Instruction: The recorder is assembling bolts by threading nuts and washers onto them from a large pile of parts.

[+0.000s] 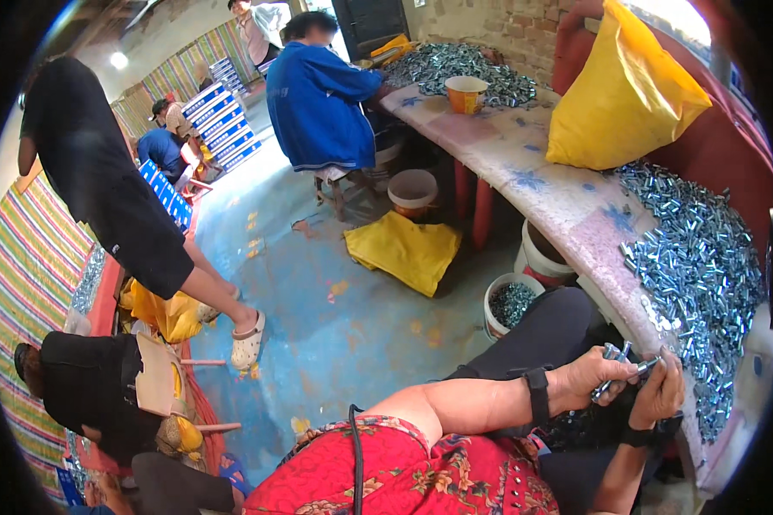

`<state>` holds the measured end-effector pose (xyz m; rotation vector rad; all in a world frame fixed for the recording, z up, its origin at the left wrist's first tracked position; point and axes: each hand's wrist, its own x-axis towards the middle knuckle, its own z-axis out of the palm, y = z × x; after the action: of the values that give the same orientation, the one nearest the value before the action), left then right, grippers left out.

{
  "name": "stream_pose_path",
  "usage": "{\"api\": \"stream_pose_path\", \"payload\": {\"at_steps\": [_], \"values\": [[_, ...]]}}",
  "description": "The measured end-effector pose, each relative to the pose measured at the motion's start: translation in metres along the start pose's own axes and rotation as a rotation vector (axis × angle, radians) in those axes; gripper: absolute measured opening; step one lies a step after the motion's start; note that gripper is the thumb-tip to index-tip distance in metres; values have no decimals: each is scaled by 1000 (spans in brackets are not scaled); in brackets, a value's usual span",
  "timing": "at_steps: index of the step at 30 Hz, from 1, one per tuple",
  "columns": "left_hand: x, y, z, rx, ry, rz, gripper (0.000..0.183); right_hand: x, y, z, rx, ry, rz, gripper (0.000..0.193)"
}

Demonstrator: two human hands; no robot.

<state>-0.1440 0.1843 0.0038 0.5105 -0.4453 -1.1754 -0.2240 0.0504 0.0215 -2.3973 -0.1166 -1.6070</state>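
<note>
My left hand [597, 378] is closed around several shiny metal bolts [617, 352], which stick out between its fingers at different angles. One bolt points right, toward my right hand [661, 390]. The fingertips of that hand are pinched together at the bolt's end; whatever small part lies between them is too small to make out. Both hands are held at the near edge of the table [528, 180], beside a big heap of small metal sleeves [700, 283]. A few flat, pale metal pieces [657, 316] lie at the heap's edge.
A yellow sack [623, 99] stands on the table behind the heap. Under the edge are a bucket of metal parts [511, 300] and another white bucket [545, 257]. A person in blue [318, 103] sits at a farther heap [455, 69]; another in black [103, 163] stands left.
</note>
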Motion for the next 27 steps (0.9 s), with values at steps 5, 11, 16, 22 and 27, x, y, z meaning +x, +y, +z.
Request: {"api": "stream_pose_path", "payload": {"at_steps": [5, 11, 16, 22, 27], "values": [[-6, 9, 7, 313, 80, 193, 17, -8, -17, -3, 504, -1, 643, 19], [-18, 21, 4, 740, 58, 344, 13, -21, -31, -4, 948, 154, 863, 19], [-18, 21, -3, 926, 30, 369, 16, -2, -64, -12, 743, 86, 864, 12], [4, 3, -4, 857, 14, 82, 16, -29, -45, -23, 594, 132, 826, 5], [44, -38, -7, 644, -133, -93, 18, -56, -14, -49, 204, 147, 734, 7]]}}
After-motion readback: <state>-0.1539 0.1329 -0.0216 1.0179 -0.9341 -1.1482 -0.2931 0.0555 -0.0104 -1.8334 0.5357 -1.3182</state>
